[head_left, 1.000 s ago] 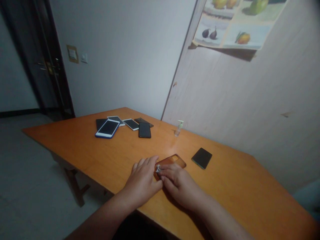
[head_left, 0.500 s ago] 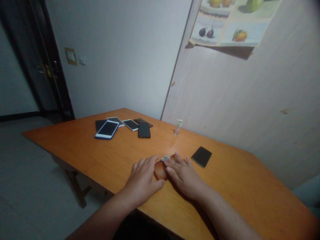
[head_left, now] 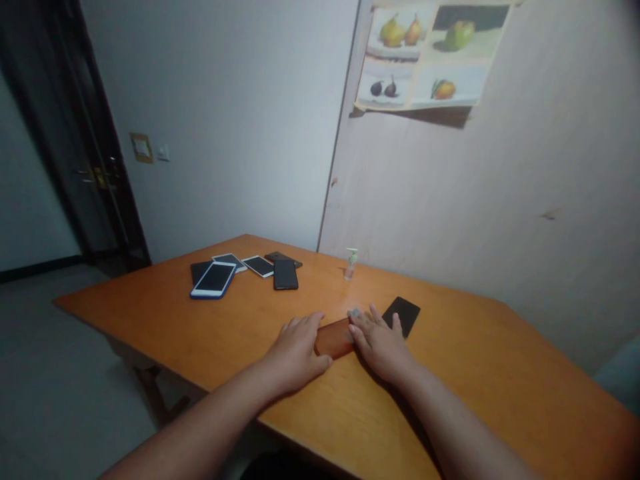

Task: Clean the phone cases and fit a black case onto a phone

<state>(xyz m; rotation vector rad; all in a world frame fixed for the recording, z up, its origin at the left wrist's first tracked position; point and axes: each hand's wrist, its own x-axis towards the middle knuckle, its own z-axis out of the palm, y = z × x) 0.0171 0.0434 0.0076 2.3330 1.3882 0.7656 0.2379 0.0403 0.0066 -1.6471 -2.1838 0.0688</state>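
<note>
A flat, phone-shaped slab (head_left: pixel 334 339) with a glossy reddish-brown face lies on the table between my hands; it looks like a phone. My left hand (head_left: pixel 295 350) grips its left end, thumb along the near edge and fingers at the far edge. Over its right end lies my right hand (head_left: pixel 377 340), fingertips pressing a small crumpled pale wipe (head_left: pixel 354 313) against it. The wipe is mostly hidden under the fingers. Just beyond my right hand is a dark phone or small tablet (head_left: pixel 404 313), its near-left part covered by my fingers.
On the orange wooden table (head_left: pixel 200 340), several phones lie grouped at the back left, among them a white one in a blue case (head_left: pixel 214 280) and a black one (head_left: pixel 285 275). A small clear pump bottle (head_left: pixel 350 265) stands near the wall. A fruit poster (head_left: pixel 423 63) hangs above.
My right hand has slid right along the slab with the wipe, uncovering more of its face. My left hand stays on the left end. The view has tilted up slightly.
</note>
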